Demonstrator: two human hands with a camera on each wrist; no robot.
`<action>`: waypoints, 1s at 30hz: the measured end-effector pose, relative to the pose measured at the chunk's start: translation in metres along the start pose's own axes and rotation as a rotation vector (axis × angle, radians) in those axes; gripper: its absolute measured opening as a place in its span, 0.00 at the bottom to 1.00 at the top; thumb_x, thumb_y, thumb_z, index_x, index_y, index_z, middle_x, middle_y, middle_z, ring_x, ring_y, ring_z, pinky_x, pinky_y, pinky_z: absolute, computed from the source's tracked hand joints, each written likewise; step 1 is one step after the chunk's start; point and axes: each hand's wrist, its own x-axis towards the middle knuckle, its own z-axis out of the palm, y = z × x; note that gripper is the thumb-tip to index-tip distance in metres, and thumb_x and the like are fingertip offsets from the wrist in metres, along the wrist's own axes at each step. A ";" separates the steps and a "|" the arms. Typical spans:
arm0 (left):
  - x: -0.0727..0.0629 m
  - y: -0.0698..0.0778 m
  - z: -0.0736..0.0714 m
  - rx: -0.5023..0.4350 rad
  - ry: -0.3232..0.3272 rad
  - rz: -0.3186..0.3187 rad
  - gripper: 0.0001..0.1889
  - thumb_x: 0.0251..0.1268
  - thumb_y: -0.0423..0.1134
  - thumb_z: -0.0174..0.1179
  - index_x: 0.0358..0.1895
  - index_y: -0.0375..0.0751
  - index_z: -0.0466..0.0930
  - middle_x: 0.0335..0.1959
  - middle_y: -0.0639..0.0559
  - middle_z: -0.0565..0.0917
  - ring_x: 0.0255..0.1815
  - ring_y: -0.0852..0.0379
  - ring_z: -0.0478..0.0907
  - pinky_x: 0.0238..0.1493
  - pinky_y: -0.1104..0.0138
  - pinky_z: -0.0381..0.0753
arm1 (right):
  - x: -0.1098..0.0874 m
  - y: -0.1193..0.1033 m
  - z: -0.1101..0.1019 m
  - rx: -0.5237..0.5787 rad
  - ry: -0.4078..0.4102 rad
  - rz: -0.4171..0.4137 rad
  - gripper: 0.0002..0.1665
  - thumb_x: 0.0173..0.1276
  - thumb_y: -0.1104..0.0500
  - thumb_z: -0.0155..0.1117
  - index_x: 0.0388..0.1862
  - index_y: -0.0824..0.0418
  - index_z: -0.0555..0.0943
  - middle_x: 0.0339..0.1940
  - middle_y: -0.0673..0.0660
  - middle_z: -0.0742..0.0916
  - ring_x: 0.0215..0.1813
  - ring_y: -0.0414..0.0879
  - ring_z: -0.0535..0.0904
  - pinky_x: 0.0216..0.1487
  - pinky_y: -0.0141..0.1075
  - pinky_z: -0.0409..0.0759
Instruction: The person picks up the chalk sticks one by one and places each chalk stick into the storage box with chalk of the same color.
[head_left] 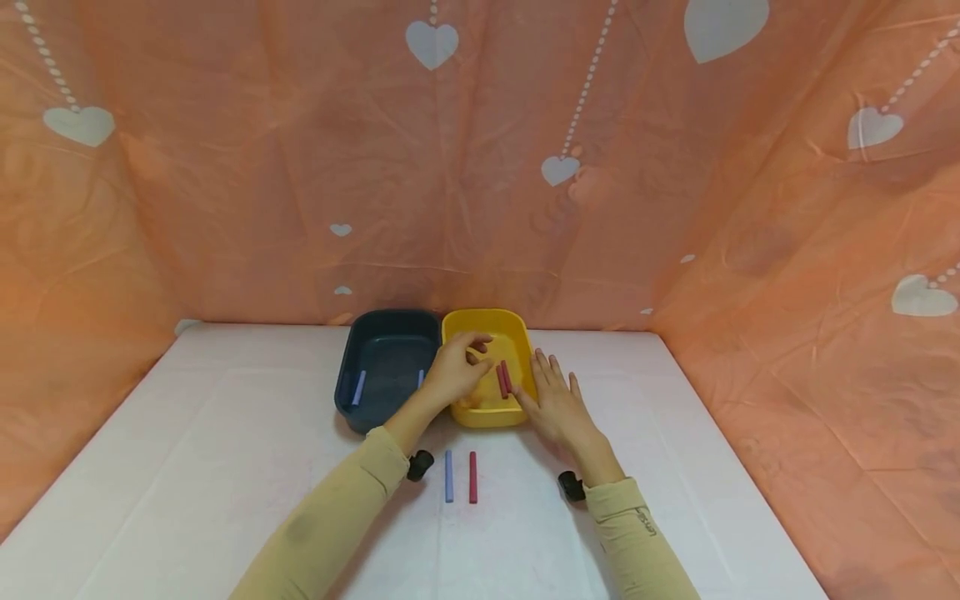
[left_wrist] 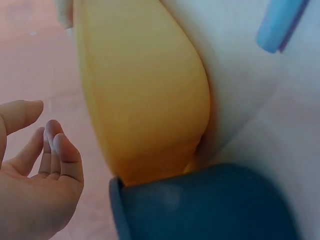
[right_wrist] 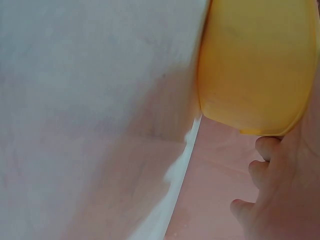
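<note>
Backdrop (head_left: 300, 167) of orange sheeting, printed with white hearts (head_left: 432, 44), rises behind and to either side of a white tabletop (head_left: 225, 417). Toward the far edge stand two trays, side by side: a dark blue tray (head_left: 392, 354) on the left, a yellow tray (head_left: 491, 417) on the right. Two forearms in tan sleeves (head_left: 322, 517) reach in from the near edge, with one small black device (head_left: 421, 465) at each wrist. The left hand (head_left: 459, 367) obstructs part of the yellow tray's left side; the right hand (head_left: 557, 408) lies at its right rim. Sticks number six, three blue and three red. Two blue sticks (head_left: 359, 387) lie well apart in the dark blue tray, the right-hand one partly hidden near the left wrist; two red sticks (head_left: 503, 380) lie close together in the yellow tray; one loose blue stick (head_left: 449, 477) and one loose red stick (head_left: 473, 477) lie roughly parallel on the tabletop before the trays. Left thumb and fingers are curved, tips apart, gripping nothing; right fingers are extended, likewise gripping nothing.
</note>
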 end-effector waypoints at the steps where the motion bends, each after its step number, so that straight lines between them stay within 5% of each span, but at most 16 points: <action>1: -0.003 0.000 -0.002 -0.001 0.007 0.009 0.20 0.71 0.33 0.66 0.64 0.38 0.80 0.52 0.43 0.81 0.43 0.50 0.81 0.46 0.61 0.84 | 0.000 0.000 0.000 0.004 -0.001 0.000 0.47 0.84 0.38 0.44 0.85 0.66 0.48 0.87 0.61 0.51 0.86 0.60 0.42 0.80 0.65 0.41; 8: -0.027 0.000 -0.014 -0.042 0.053 0.060 0.20 0.69 0.32 0.67 0.63 0.38 0.80 0.51 0.43 0.81 0.40 0.51 0.79 0.41 0.64 0.82 | -0.001 -0.001 0.000 0.011 -0.010 -0.001 0.47 0.84 0.37 0.43 0.85 0.66 0.47 0.87 0.60 0.50 0.87 0.60 0.41 0.80 0.65 0.39; 18: -0.064 -0.005 -0.026 -0.016 0.074 0.042 0.19 0.69 0.34 0.68 0.62 0.39 0.81 0.49 0.46 0.80 0.40 0.54 0.77 0.45 0.67 0.79 | -0.003 -0.002 -0.002 0.017 -0.018 -0.001 0.47 0.84 0.37 0.43 0.86 0.65 0.45 0.87 0.61 0.49 0.87 0.60 0.40 0.80 0.65 0.39; 27: -0.090 -0.009 -0.034 0.040 0.011 -0.008 0.21 0.68 0.34 0.68 0.64 0.40 0.80 0.50 0.47 0.79 0.42 0.56 0.75 0.47 0.66 0.79 | -0.003 -0.002 -0.002 0.019 -0.017 -0.003 0.47 0.84 0.37 0.43 0.86 0.65 0.45 0.87 0.61 0.49 0.87 0.60 0.40 0.80 0.65 0.39; 30: -0.097 -0.012 -0.034 0.065 -0.014 0.019 0.20 0.67 0.32 0.69 0.62 0.38 0.81 0.48 0.48 0.79 0.41 0.58 0.75 0.46 0.67 0.78 | -0.002 -0.002 -0.002 0.017 -0.013 -0.006 0.48 0.84 0.37 0.44 0.86 0.65 0.46 0.87 0.61 0.49 0.86 0.61 0.41 0.80 0.65 0.39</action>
